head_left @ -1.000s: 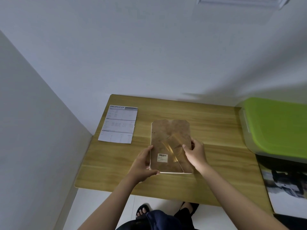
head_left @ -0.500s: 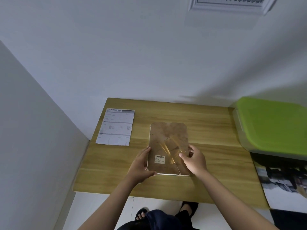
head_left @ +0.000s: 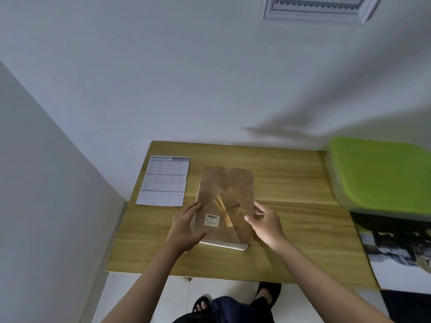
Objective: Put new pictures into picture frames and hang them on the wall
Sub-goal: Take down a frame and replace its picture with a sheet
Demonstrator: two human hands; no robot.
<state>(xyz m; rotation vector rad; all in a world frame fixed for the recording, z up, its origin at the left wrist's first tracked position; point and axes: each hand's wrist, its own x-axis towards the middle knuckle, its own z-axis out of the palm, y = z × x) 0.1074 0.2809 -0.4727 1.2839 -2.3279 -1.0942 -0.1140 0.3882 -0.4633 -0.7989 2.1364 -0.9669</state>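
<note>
— Picture frame (head_left: 225,206) lies face down on the wooden table (head_left: 291,224), brown backing up, and we have both hands on its near half. How do we hold it?

— Our left hand (head_left: 185,226) curls round the frame's left edge, thumb on the backing. Our right hand (head_left: 263,221) pinches the right edge of the backing between thumb and fingertips; we cannot tell whether it has the board alone or a clear film over it, since a glossy sheen crosses the brown there.

— What sits between the two grips?

— A small barcode label (head_left: 212,220), its print too fine to read, and the pale front rim of the frame showing just under the backing toward us.

— Beyond the left hand?

— A printed sheet (head_left: 164,181) headed "SPECIFICATION", lying flat, near the frame; its rows are blurred.

— And past the right hand?

— A green-lidded box (head_left: 382,176), well apart, cut off by the picture's edge. Nearer us on that side lies a dark photograph (head_left: 401,255), also cut off and smeared. High on the wall (head_left: 186,78) another framed piece (head_left: 317,8) shows only its lower part.
</note>
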